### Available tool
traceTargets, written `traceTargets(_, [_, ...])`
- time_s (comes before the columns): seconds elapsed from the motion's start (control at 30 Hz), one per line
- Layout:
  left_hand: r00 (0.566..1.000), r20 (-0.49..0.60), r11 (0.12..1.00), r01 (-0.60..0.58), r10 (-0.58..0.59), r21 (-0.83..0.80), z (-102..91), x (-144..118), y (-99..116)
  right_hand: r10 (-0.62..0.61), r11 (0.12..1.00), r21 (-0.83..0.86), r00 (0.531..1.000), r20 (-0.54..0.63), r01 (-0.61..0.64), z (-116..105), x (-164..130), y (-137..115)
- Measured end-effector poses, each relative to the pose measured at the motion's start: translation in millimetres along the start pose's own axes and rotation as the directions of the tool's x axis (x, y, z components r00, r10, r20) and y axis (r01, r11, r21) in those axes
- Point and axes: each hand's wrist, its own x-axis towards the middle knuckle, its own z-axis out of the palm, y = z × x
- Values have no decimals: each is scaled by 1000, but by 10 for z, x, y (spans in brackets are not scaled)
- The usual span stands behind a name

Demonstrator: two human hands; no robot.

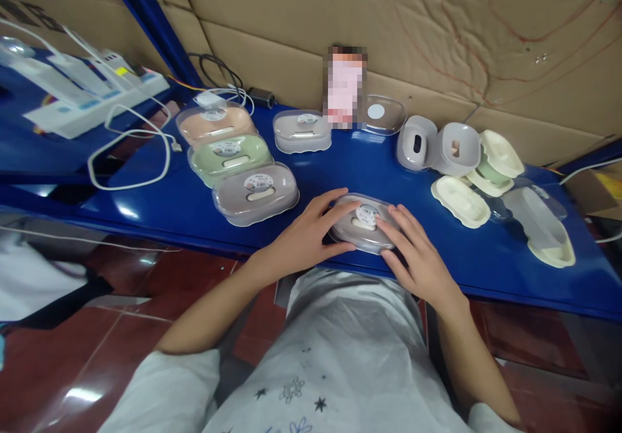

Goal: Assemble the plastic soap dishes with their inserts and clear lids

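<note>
Near the table's front edge lies a grey soap box (pixel 354 229) under a clear lid, with a round white label on top. My left hand (pixel 318 232) grips its left side, the thumb at the near edge and the fingers over the far rim. From the right, my right hand (pixel 413 248) holds the same box, fingers bent over the lid and one fingertip at the label. To the left, lidded boxes in grey (pixel 272 206), green (pixel 218 167) and orange (pixel 204 128) stand in a slanted row. Another grey lidded box (pixel 302 140) sits farther back.
A blurred-out phone (pixel 345 86) leans against the cardboard wall, beside a clear lid (pixel 383 124). Grey cups (pixel 454 154), cream trays (pixel 459 203) and more parts lie at right. A power strip (pixel 72 118) and white cable (pixel 129 187) occupy the left.
</note>
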Motion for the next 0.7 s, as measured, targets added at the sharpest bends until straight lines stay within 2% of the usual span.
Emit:
traceTargets(0.13, [1000,1,999,-15,15,36,1,0,27,-4,999,-52,1000,-6,4,-46,53,69])
traceTargets(0.23, [993,-80,991,-79,88,110,-16,7,78,-18,993,-119,1000,19,20,-119,252,212])
traceTargets(0.37, [973,-155,971,-138,169,196,-49,11,143,-64,972,-221,992,107,86,-159,785,391])
traceTargets(0.53, [973,-161,958,-118,164,263,-51,9,163,-118,964,-209,968,219,165,-86,1537,504])
traceTargets(0.63, [974,-138,949,-133,179,287,-45,13,163,-73,979,-178,983,170,104,-92,1870,659])
traceTargets(0.7, [975,-107,945,-157,195,287,-43,18,166,33,966,-257,996,86,-10,-118,2037,827])
